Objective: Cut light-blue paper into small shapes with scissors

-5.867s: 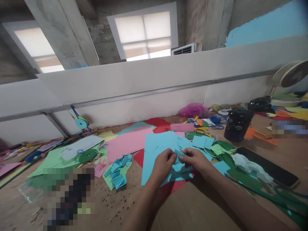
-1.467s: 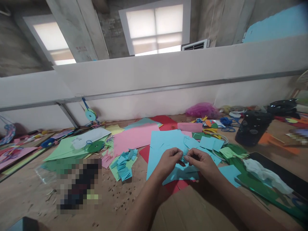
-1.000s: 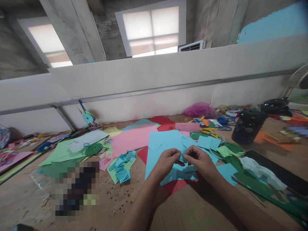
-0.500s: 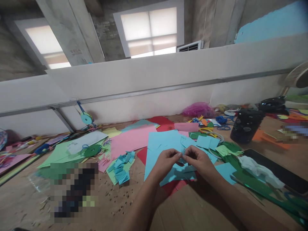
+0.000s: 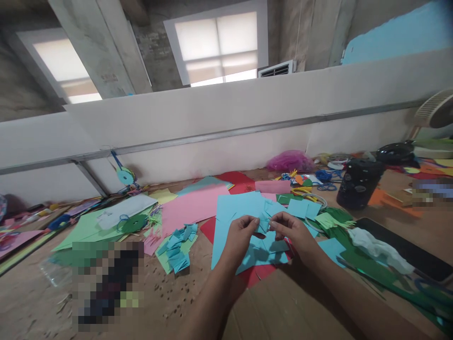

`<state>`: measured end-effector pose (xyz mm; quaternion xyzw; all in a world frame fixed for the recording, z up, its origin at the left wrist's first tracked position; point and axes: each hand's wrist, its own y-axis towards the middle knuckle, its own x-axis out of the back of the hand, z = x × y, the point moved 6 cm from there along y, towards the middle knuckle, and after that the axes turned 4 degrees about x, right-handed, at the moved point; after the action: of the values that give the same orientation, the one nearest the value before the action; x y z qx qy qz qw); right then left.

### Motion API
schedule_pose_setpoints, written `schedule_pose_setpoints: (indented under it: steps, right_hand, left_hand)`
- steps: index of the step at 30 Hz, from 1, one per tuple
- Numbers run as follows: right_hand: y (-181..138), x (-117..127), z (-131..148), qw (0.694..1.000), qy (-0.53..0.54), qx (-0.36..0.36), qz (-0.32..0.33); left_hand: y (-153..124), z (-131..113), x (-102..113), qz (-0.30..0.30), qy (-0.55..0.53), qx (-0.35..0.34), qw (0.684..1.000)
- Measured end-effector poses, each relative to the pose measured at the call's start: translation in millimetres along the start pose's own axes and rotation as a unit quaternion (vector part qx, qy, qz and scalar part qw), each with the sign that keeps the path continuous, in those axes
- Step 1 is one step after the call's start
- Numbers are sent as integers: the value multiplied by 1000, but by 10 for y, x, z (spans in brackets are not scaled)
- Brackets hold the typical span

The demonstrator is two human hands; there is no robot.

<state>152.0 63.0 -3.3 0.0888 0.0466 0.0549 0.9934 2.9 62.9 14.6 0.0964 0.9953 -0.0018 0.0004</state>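
Note:
Pinched in my left hand (image 5: 244,233) is a small folded piece of light-blue paper (image 5: 262,225), held above the worktable. My right hand (image 5: 292,233) has its thumb and fingertips together at the right edge of this piece. Below both hands lies a large light-blue sheet (image 5: 231,208), with loose blue squares on its right part, over red paper (image 5: 260,276). More blue squares (image 5: 303,208) sit just beyond my right hand. To the left, a pile of folded blue paper pieces (image 5: 179,250) rests on a pale green sheet.
Pink sheets (image 5: 187,205) and green sheets (image 5: 85,229) spread to the left. On the right stand a dark tumbler (image 5: 359,184), a black phone-like slab (image 5: 399,245) and a crumpled white tissue (image 5: 380,250). A white partition (image 5: 212,127) runs behind the table (image 5: 141,316).
My fingertips have moved slightly apart, and more of the small blue paper piece shows between them. The view has shifted a little.

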Motion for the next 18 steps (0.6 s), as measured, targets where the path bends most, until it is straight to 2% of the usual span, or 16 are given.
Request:
schedule_pose_setpoints:
  steps: [8, 11, 15, 18]
  right_hand:
    - [5, 5, -31, 1000, -22, 15, -2]
    - [-4, 13, 16, 999, -31, 16, -9]
    - [-2, 16, 49, 999, -30, 16, -10]
    - [12, 18, 27, 1000, -18, 13, -3]
  left_hand:
    - [-6, 18, -62, 10, -1, -5, 1000]
    - [18, 41, -41, 18, 37, -15, 999]
    - [32, 41, 6, 0, 112, -28, 993]
    - [33, 40, 18, -7, 100, -17, 995]
